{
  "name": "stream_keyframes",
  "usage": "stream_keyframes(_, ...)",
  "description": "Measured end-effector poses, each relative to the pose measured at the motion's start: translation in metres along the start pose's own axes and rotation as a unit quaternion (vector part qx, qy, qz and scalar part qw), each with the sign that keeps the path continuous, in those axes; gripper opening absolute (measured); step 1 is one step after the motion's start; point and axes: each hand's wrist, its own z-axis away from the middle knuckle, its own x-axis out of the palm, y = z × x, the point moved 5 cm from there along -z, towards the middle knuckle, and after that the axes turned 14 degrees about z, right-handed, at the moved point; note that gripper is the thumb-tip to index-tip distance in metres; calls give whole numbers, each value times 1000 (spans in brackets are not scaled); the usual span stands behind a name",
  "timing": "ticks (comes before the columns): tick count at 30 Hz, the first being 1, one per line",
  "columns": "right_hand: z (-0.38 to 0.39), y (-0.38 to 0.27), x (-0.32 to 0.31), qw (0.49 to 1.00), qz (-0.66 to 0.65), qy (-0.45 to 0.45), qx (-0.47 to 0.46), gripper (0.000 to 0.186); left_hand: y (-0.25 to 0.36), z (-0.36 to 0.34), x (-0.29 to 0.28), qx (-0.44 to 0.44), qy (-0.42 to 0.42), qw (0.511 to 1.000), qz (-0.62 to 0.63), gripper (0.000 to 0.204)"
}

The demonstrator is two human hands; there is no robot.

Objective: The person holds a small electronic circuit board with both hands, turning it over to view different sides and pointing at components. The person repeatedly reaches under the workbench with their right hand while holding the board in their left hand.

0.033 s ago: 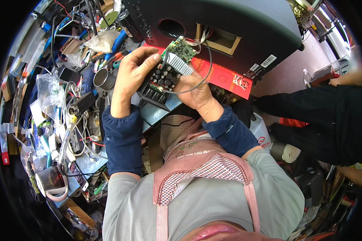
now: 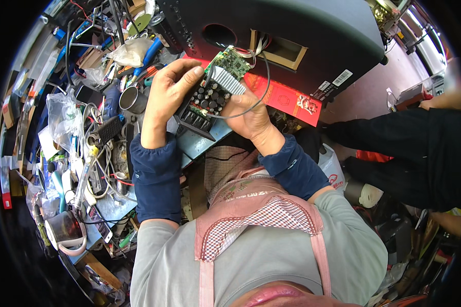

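Note:
Between my hands is an amplifier-like circuit module [image 2: 210,98] with several dark capacitors, a silver finned heat sink [image 2: 228,82], a green circuit board [image 2: 232,63] at its far end and a black panel [image 2: 193,126] on its near side. My left hand [image 2: 170,89] grips its left edge, thumb on top and fingers bent over the far side. On the right, my right hand [image 2: 250,116] supports it; its thumb lies by the capacitors and the other fingers are hidden beneath. A grey cable [image 2: 269,82] loops from the module past my right hand.
Behind the module stands a big black speaker-like cabinet [image 2: 312,36] with a round hole and a rectangular opening, from which wires come. A red printed packet [image 2: 292,101] lies before it. Tools, cables and a metal cup [image 2: 132,100] crowd the left. Another person's dark-clothed legs [image 2: 394,133] are at right.

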Motion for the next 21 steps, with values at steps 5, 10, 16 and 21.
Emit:
stream_keyframes(5, 2, -4, 6, 1000, -20, -7, -13, 89, -19, -9, -19, -3, 8, 1000, 14, 31)
stream_keyframes(10, -1, -1, 5, 999, 4, -19, -26, 82, -38, -16, -37, -17, 54, 998, 12, 34)
stream_keyframes(16, 0, -1, 0, 999, 25, -11, -33, 78, -49, -20, -44, -35, 91, 995, 24, 32)
stream_keyframes(21, 1, 0, 0, 999, 31, -5, -37, 80, -59, -21, -53, -44, 109, 993, 23, 31)
